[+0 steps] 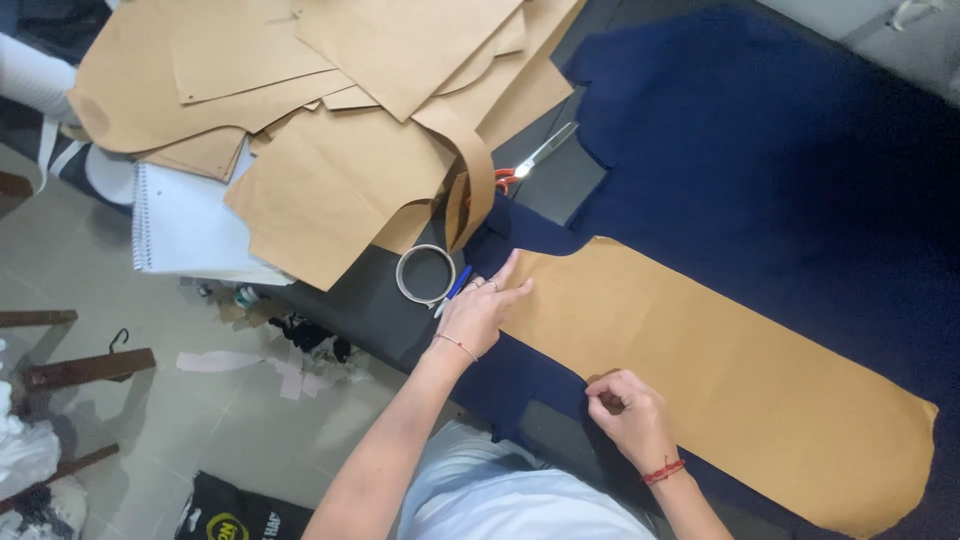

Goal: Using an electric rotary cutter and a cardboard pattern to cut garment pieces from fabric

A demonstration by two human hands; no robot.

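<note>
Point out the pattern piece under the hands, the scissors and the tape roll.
Pattern piece (720,370), head view, middle of the brown paper.
Scissors (540,155), head view, on the blades.
Tape roll (425,274), head view, on its ring's lower rim.

Scissors (535,160) half under brown paper patterns (340,110); navy fabric (780,160) cut off at right edge

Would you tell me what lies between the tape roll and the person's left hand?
In the head view, a blue pen lies between the tape roll and the left hand, which rests flat on the long brown paper pattern.
</note>
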